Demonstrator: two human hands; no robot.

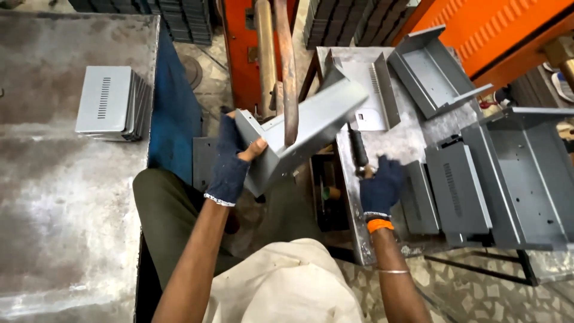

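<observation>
Left hand (230,161), in a dark fingerless glove, is clamped on the corner of a bent grey sheet-metal panel (311,122), thumb pressed on its face, holding it up in the air between the two desks. The panel sits tilted, its upper end just under the copper-coloured rods (289,66) that come down from the orange machine (245,54). Right hand (381,185), gloved too with an orange band at the wrist, is closed around the wooden grip of a dark-handled tool (357,149) lying along the edge of the right desk (406,140). That desk carries more grey metal housings: an open tray (427,72) at the back, a slotted cover (457,191) and a big box-shaped shell (529,179) to the right. Over on the left desk (60,197), a stack of flat slotted panels (110,101) rests well apart from both hands.
</observation>
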